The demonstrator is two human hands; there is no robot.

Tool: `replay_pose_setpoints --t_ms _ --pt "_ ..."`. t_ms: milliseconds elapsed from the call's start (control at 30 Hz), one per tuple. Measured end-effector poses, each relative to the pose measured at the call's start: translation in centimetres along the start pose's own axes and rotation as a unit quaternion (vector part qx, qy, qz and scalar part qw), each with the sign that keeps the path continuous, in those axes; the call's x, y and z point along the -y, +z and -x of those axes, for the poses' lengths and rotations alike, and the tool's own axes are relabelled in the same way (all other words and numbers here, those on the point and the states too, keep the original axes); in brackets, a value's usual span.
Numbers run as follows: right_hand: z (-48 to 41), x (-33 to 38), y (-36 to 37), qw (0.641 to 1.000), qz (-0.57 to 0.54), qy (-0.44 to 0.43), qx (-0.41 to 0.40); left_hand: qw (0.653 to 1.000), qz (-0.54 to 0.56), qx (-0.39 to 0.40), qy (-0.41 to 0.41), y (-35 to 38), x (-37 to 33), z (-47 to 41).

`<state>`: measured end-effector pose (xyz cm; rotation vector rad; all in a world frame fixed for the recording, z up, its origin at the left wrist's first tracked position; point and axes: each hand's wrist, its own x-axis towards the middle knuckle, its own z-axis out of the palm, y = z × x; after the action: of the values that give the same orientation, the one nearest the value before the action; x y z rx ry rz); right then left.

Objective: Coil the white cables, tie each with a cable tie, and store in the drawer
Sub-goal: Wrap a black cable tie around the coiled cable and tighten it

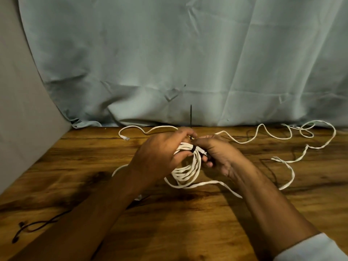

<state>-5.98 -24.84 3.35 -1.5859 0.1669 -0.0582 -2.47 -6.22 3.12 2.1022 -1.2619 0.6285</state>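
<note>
Two hands work one coil of white cable [188,172] at mid-table: the left hand [162,153] grips the loops, the right hand [220,157] pinches the black cable tie [191,117], already looped round the bundle, tail pointing up. Nearly cinched, I'd say. Loose white cable [290,161] sprawls uncoiled far right on the wooden table [94,157]; no drawer in view, so storing remains.

Both bare forearms reach forward and converge. The left grip [162,153] curls its fingers round a coiled white cable [188,172]. The right grip [220,157], knuckles up, pinches the thin black plastic cable tie [192,149] there, fingertips meeting the left's. A white fabric sleeve [310,247] covers the right arm.
</note>
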Motion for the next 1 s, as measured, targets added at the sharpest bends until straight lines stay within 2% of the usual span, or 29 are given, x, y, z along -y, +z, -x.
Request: replay_pose_setpoints --t_ms 67,233,400,500,700,833,1000 --pt "-0.1 0.0 -0.2 1.0 0.008 -0.01 0.015 1.0 0.018 0.006 0.001 0.0 0.3 0.0" --pt "0.0 0.2 -0.3 0.994 -0.022 -0.105 0.012 0.991 0.122 0.016 -0.049 0.0 0.5 -0.2" --pt "-0.4 -0.2 -0.1 0.997 -0.054 -0.043 0.024 0.979 0.185 0.011 -0.08 0.1 0.4 -0.2" --pt "-0.5 -0.3 -0.1 0.998 -0.042 -0.041 0.025 0.979 0.188 0.009 -0.083 0.0 0.6 -0.3" --pt "1.1 1.1 0.7 0.991 -0.057 -0.111 0.058 0.986 0.135 -0.022 -0.095 -0.9 1.9 -0.6" --pt "1.1 1.0 0.6 0.977 0.059 -0.194 0.066 0.973 0.183 0.004 -0.138 -1.4 2.5 -0.5" --pt "0.9 0.6 0.8 0.961 0.128 -0.239 0.053 0.96 0.218 0.041 -0.173 -1.6 2.9 -0.7"
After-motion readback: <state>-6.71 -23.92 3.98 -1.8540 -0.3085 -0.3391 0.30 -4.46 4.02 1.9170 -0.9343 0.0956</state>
